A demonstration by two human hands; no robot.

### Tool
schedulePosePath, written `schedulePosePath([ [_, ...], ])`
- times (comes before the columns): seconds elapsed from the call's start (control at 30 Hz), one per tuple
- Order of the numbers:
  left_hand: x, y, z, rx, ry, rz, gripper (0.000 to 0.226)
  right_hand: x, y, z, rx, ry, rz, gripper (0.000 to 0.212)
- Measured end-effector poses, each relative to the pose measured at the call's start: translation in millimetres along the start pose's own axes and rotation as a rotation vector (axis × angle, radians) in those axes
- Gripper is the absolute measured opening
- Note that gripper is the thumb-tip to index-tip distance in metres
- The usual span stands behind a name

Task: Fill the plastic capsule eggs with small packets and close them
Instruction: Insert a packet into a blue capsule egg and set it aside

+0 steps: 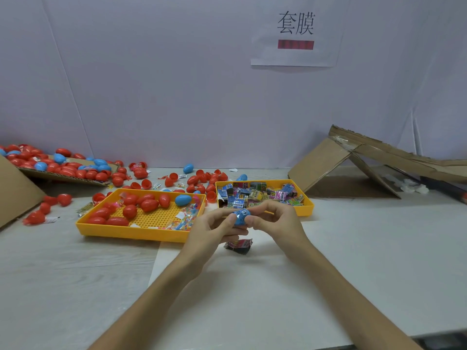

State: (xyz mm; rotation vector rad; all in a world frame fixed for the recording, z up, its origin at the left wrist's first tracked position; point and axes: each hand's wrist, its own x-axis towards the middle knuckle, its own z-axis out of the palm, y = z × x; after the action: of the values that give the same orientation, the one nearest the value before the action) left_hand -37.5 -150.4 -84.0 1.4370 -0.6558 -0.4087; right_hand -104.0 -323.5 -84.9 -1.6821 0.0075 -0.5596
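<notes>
On the white table (75, 286), a shallow yellow plastic tray (131, 234) holds red plastic capsule eggs (149, 205), one blue egg (182, 200) and clear packets of coloured bits (185, 219). Just right of it, a second yellow tray (307, 207) is filled with small printed foil packets (255, 195). In front of the trays, the left hand (209, 231) and right hand (275, 223) meet with forearms angled inward. Their curled fingertips pinch a blue capsule egg half (241, 218) with a blue printed packet at its mouth. A dark packet (238, 246) lies on the table beneath the hands.
</notes>
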Motion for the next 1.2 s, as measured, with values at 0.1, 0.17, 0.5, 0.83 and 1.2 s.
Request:
schedulePosePath([
  [0.1, -0.4, 1.6, 0.9, -0.054, 0.011, -0.010, 0.023, -0.6, -1.5, 2.4, -0.025, -0.007, -0.012, 0.017],
  [0.17, -0.7, 2.7, 0.9, -0.106, 0.011, -0.019, 0.023, -1.4, -2.6, 3.8, -0.018, -0.021, -0.022, 0.021],
  [0.5, -0.8, 2.6, 1.4, -0.142, -0.043, -0.063, 0.023, -1.8, -2.4, 1.5, 0.027, -0.034, -0.008, 0.016],
  [0.83, -1.2, 2.1, 2.0, -0.176, -0.061, -0.089, 0.024, -2.8, -5.2, 3.1, 0.011, -0.022, -0.037, 0.014],
  [1.2, -3.2, 5.1, 2.2, -0.228, -0.078, -0.083, 0.039, -5.7, -9.2, 4.4, 0.028, -0.022, -0.036, 0.019],
])
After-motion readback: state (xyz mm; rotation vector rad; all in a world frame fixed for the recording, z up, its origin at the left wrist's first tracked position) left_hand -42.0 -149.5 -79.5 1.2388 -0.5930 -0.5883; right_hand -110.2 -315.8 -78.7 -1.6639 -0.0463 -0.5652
